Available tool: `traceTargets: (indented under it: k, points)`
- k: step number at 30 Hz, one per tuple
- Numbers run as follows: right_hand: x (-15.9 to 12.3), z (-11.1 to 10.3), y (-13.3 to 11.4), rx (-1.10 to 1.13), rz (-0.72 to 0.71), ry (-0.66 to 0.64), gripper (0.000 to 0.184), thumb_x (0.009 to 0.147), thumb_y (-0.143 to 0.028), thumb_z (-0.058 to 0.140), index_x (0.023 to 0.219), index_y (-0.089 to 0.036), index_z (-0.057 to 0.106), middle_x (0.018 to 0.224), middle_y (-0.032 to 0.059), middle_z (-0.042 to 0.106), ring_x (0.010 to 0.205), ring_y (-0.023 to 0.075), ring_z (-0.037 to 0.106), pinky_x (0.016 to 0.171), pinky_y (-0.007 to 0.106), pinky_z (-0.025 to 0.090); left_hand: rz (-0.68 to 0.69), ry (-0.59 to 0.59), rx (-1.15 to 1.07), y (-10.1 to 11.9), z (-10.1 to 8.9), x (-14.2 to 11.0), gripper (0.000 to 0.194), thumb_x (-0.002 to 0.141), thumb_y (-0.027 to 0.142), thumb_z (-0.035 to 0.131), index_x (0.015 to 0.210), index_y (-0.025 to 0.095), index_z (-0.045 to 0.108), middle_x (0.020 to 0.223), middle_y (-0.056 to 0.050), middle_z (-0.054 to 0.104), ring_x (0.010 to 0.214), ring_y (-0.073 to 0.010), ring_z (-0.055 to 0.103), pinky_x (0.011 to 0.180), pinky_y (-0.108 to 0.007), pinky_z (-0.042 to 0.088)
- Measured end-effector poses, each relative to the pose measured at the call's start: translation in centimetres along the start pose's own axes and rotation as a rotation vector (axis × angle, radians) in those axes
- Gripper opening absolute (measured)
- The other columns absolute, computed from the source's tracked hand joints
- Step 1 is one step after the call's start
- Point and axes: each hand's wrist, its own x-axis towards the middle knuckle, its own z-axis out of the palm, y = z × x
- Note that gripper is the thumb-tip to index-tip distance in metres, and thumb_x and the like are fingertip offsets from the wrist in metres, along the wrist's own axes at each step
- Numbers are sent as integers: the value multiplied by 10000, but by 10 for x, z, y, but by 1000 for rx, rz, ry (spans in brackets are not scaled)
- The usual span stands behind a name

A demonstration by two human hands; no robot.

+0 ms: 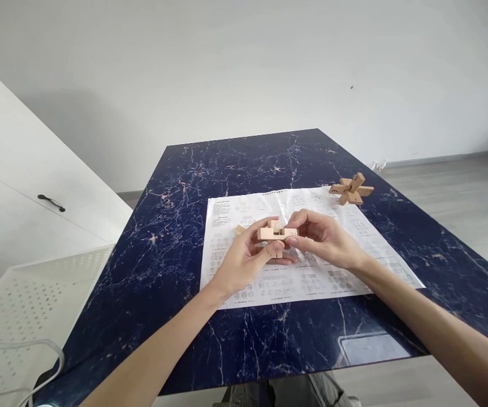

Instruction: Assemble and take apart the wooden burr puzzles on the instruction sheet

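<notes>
Both hands meet over the sheet around a partly joined wooden burr puzzle (271, 233) made of notched light blocks. My left hand (244, 254) is closed round its left side and underside, with the thumb pressed on the front. On the right end, the thumb and fingers of my right hand (322, 237) pinch a notched bar. A gap shows in the middle of the bar facing me. Part of the puzzle is hidden by the fingers. Behind my left hand, a loose wooden piece (239, 230) lies on the printed instruction sheet (222, 271).
An assembled wooden burr puzzle (351, 189) with numbers on its ends stands at the sheet's back right corner. Under everything is a dark blue marbled table (154, 243). A white perforated chair (23, 305) with a cable is on the left, beside a white cabinet (35, 186).
</notes>
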Motion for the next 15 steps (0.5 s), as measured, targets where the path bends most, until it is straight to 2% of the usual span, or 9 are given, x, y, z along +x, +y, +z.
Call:
traceTargets:
  k: [4,8,15]
  points:
    - [-1,-3,0,26,-8,-30,265,925,-439,815,980,-233,658,868,37,693,765,180,636,664,340,525,-12,10,21,0,0,-1,631,942,419,787,1492,227,546,1210,-102,735,941,-267,817,933,-468,674]
    - [-1,-2,0,106,14,-85,276,928,-449,810,959,-231,645,853,33,691,721,169,629,607,319,512,4,-9,26,1,-1,-1,629,927,363,808,1493,241,561,1134,-60,728,924,-251,812,927,-463,679]
    - [-2,2,0,-17,2,-30,298,929,-484,803,978,-220,673,839,36,696,729,176,636,647,335,520,8,-53,68,4,-1,-3,574,994,401,719,1507,230,526,1122,-78,725,889,-242,816,900,-440,689]
